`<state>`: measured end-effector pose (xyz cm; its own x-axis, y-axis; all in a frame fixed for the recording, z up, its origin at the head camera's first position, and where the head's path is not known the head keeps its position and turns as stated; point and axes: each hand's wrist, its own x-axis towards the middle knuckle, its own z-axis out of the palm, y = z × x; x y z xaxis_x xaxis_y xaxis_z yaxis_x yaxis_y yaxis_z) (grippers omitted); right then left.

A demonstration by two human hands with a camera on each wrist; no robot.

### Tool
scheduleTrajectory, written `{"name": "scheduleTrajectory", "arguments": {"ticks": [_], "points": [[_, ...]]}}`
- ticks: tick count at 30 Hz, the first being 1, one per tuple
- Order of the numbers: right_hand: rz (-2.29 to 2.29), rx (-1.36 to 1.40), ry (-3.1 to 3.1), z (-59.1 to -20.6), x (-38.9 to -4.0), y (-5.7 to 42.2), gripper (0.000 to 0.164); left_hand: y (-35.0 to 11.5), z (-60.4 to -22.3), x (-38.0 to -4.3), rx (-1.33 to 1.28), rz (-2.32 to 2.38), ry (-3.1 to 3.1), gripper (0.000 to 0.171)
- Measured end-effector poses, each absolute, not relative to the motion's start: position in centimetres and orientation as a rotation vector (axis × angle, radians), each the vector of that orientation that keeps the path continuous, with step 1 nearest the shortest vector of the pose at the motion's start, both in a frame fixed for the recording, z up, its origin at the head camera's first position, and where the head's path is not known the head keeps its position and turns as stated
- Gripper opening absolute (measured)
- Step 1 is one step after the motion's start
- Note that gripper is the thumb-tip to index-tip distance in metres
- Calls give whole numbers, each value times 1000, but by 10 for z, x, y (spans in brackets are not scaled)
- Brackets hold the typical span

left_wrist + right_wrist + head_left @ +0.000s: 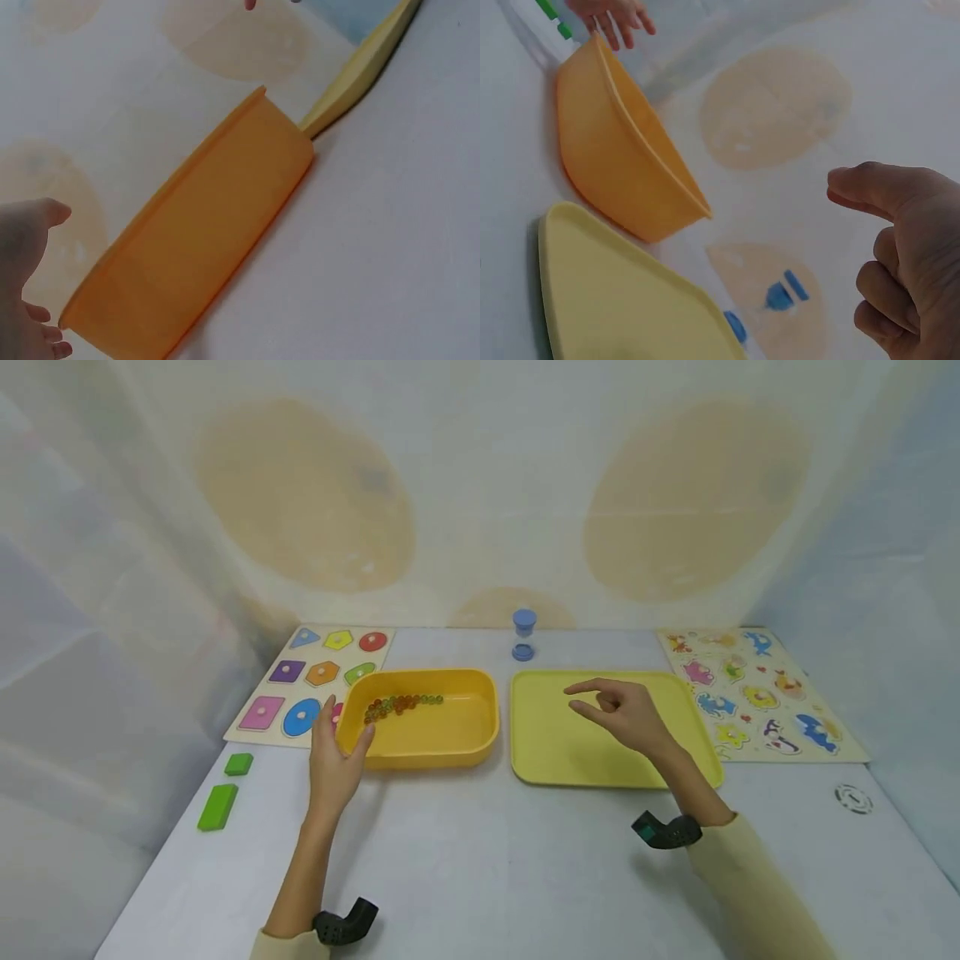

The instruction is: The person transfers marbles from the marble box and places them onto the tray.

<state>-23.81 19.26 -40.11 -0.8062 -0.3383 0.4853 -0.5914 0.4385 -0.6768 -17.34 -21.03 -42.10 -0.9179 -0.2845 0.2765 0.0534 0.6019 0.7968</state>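
Note:
My left hand is at the left end of an orange-yellow plastic bin, thumb and fingers spread apart around that corner of the rim. Small round beads, reddish-orange and green, lie in the bin along its left and back part. Above a flat pale-yellow tray hovers my right hand. Its index finger and thumb reach out leftward with a gap between them, and the other fingers are curled in. Nothing shows between them. From the right wrist view, the same hand appears beyond the tray's side.
Behind the bin lies a shape puzzle board, partly covered by it. An animal puzzle board lies right of the tray. A blue sand timer stands at the back. Green blocks are at left, a round white-and-grey disc at right.

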Motion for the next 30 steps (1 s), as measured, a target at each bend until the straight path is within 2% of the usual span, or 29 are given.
{"name": "scheduleTrajectory", "arguments": {"ticks": [8, 16, 22, 30], "points": [[1361, 1068, -2657, -366, -264, 115, 21, -225, -446, -181, 147, -1579, -2460, 82], [1241, 1341, -2761, -380, -325, 49, 20, -231, -456, -184, 212, -1679, -2470, 81], [1170, 1338, -2874, -390, -342, 13, 19, -233, -459, -184, 283, -1710, -2463, 82], [1136, 1200, -3007, -400, -350, -7, 18, -235, -464, -187, 312, -1697, -2471, 80]]}}
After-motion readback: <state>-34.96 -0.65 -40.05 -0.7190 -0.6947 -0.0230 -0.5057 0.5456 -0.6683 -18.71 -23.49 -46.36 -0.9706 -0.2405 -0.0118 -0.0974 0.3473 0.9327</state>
